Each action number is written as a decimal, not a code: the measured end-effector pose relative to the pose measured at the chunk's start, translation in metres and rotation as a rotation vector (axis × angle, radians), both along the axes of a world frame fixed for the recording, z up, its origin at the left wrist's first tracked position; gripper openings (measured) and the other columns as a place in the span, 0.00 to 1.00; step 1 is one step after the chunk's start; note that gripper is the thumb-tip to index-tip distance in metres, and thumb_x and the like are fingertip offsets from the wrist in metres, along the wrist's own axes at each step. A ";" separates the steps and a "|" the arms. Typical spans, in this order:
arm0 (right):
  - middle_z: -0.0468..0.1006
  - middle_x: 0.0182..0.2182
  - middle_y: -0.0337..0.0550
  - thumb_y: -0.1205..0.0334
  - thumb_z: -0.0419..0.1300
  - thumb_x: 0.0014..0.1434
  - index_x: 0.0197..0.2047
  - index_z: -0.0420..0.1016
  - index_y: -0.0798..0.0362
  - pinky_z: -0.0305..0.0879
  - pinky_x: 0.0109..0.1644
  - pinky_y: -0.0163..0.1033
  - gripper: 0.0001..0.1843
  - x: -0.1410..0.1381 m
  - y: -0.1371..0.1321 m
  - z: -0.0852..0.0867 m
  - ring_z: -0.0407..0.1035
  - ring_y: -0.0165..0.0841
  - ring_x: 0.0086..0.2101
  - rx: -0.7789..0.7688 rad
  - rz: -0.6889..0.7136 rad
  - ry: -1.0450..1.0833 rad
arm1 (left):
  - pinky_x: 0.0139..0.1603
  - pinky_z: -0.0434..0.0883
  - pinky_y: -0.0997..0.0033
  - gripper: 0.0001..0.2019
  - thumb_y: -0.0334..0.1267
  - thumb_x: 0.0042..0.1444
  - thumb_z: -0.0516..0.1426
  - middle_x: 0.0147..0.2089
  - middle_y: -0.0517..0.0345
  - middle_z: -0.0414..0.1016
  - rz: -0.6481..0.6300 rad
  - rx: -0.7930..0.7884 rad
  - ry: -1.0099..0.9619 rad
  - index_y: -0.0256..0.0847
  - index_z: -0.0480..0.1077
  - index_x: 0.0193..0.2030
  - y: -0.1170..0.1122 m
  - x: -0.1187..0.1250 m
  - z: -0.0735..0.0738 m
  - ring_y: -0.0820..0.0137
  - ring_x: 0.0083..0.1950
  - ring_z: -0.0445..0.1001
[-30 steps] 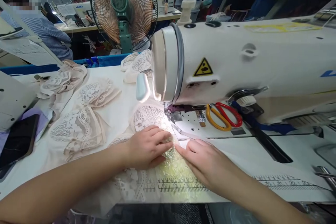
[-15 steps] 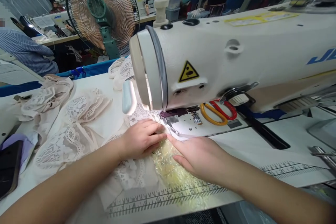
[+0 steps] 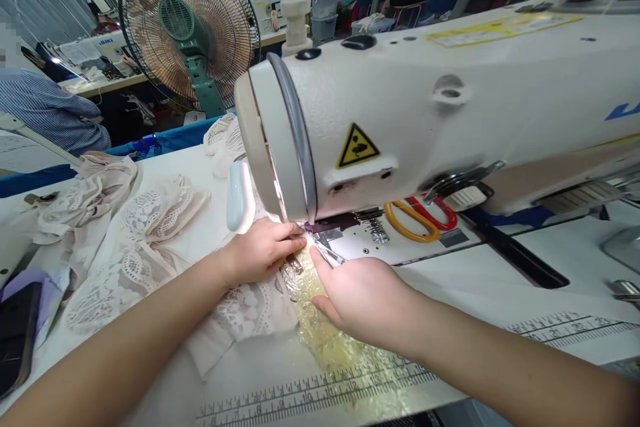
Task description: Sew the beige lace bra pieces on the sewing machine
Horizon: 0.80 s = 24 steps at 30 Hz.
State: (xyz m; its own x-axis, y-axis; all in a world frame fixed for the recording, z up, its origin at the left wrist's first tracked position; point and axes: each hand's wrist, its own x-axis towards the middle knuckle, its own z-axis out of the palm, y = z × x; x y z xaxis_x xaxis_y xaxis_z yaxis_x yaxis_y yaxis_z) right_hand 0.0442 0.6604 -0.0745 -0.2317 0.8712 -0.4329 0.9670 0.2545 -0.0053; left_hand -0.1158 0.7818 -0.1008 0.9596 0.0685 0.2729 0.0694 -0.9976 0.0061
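My left hand (image 3: 260, 250) is at the sewing machine's needle area, fingers bent together on the pale lace garment (image 3: 255, 310), part of which lies under the hand and forearm. My right hand (image 3: 355, 287) rests palm down, index finger stretched toward the presser foot (image 3: 315, 230) and thumb apart. Beside that finger runs a narrow shiny strip (image 3: 330, 253); whether the hand touches it I cannot tell. Shiny yellowish film (image 3: 325, 340) covers the bed between my hands. The white sewing machine head (image 3: 390, 107) hangs above, hiding the needle.
Several lace pieces (image 3: 145, 233) lie at the left, with a dark phone (image 3: 20, 333) at the edge. Scissors with yellow and red handles (image 3: 415, 227) lie under the machine arm. A printed ruler (image 3: 300, 393) runs along the front; a fan (image 3: 190, 27) stands behind.
Both hands have shifted slightly left in the view, staying by the presser foot. More of the shiny strip beside my right index finger shows. The camera has tilted a little.
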 end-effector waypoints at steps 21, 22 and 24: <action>0.78 0.29 0.47 0.61 0.52 0.61 0.63 0.56 0.61 0.58 0.28 0.41 0.28 0.007 -0.021 0.011 0.73 0.42 0.32 -0.008 -0.044 0.188 | 0.39 0.69 0.67 0.12 0.27 0.56 0.50 0.40 0.52 0.74 0.143 0.008 0.191 0.38 0.71 0.42 -0.014 -0.015 0.034 0.65 0.43 0.70; 0.78 0.31 0.47 0.62 0.52 0.61 0.60 0.60 0.60 0.59 0.30 0.42 0.25 0.009 -0.026 0.011 0.72 0.42 0.33 0.007 -0.043 0.241 | 0.40 0.69 0.67 0.09 0.27 0.54 0.52 0.38 0.52 0.74 0.130 0.001 0.258 0.37 0.71 0.40 -0.021 -0.015 0.039 0.64 0.42 0.70; 0.77 0.33 0.46 0.63 0.51 0.61 0.52 0.68 0.57 0.61 0.33 0.43 0.17 0.012 -0.036 0.005 0.71 0.41 0.34 0.021 -0.050 0.367 | 0.43 0.67 0.64 0.06 0.27 0.53 0.54 0.32 0.53 0.73 0.147 -0.001 0.382 0.37 0.71 0.34 -0.030 -0.015 0.044 0.64 0.40 0.69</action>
State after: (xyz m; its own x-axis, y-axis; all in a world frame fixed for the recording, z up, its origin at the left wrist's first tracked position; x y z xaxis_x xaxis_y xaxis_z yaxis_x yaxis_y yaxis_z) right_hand 0.0563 0.6243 -0.0698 -0.3250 0.8931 -0.3110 0.9131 0.2108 -0.3489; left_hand -0.1305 0.7515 -0.0565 0.9718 0.2128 -0.1017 0.2091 -0.9768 -0.0466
